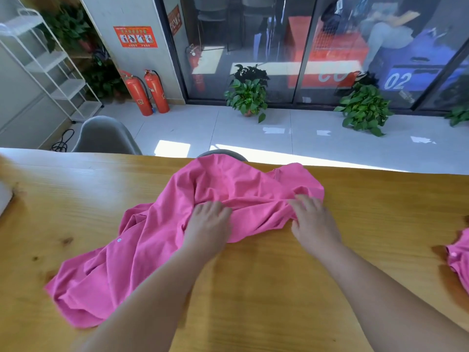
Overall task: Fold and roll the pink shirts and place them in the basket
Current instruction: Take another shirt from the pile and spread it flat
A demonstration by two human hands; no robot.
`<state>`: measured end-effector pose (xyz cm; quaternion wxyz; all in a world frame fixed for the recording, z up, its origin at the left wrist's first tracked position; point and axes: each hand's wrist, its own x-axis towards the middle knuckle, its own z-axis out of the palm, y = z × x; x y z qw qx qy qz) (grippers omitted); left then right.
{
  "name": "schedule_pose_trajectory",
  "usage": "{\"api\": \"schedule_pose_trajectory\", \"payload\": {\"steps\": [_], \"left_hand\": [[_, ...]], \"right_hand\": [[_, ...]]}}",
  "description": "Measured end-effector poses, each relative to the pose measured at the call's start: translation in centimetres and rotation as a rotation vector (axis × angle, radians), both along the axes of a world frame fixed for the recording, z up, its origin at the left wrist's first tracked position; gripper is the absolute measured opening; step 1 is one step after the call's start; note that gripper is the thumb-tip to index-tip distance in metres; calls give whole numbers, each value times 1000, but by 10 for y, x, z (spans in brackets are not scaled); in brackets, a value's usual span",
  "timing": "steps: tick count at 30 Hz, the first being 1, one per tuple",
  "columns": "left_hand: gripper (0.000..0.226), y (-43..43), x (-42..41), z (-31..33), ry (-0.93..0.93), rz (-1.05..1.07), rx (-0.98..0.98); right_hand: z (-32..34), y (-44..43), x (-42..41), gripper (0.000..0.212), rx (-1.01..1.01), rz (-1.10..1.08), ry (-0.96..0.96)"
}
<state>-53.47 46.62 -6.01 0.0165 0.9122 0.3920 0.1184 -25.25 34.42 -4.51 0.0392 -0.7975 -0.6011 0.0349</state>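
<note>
A crumpled pink shirt (pixel 157 240) lies spread across the middle of the wooden table (pixel 266 288), reaching from the far edge down to the near left. My left hand (pixel 208 224) grips a bunched fold near the shirt's middle, fingers curled into the cloth. My right hand (pixel 313 219) grips the shirt's right edge, fingers bent over the fabric. A second pink shirt (pixel 459 257) shows partly at the table's right edge. No basket is in view.
A grey chair (pixel 104 135) stands beyond the table's far left, and another chair back (pixel 223 153) peeks behind the shirt. A white object (pixel 3 199) sits at the table's left edge. Potted plants, fire extinguishers and a white shelf stand on the floor beyond.
</note>
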Motion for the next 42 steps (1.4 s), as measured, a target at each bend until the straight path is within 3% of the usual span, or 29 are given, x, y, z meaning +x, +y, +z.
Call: {"api": "schedule_pose_trajectory", "payload": {"steps": [4, 10, 12, 14, 18, 22, 27, 29, 32, 34, 36, 39, 42], "left_hand": [[59, -47, -6, -45, 216, 26, -241], [23, -41, -16, -55, 242, 52, -218], [13, -29, -22, -49, 143, 83, -319], [17, -17, -25, -33, -35, 122, -490], [13, 18, -19, 13, -231, 174, -768], [21, 52, -21, 37, -350, 332, -641], [47, 21, -23, 15, -171, 221, -479], [65, -3, -34, -12, -44, 117, -420], [96, -30, -61, -53, 173, 0, -346], [90, -30, -81, -68, 246, -38, -284], [74, -17, -98, -73, 255, -17, -215], [61, 8, -107, -57, 146, 160, -188], [69, 8, -89, -30, -10, 335, -152]], "right_hand": [[-35, -24, -26, 68, -171, 205, 13], [-52, -34, -35, 70, -191, 257, -36], [-52, -34, -37, 67, -198, 254, -31], [-51, -32, -36, 56, -199, 224, -34], [-48, -15, -28, 23, 89, 71, 81], [-22, 18, -13, 33, 363, -95, 182], [-2, 36, -3, 20, 263, -351, 121], [-6, 26, -6, 22, 230, -218, 68], [-23, 6, -17, 43, 80, 66, 61], [-35, -5, -21, 49, -39, 112, 60], [-41, -10, -21, 35, -90, 105, 27], [-38, -7, -21, 22, -49, 82, 64], [-33, 2, -24, 28, -11, 60, 152]]}}
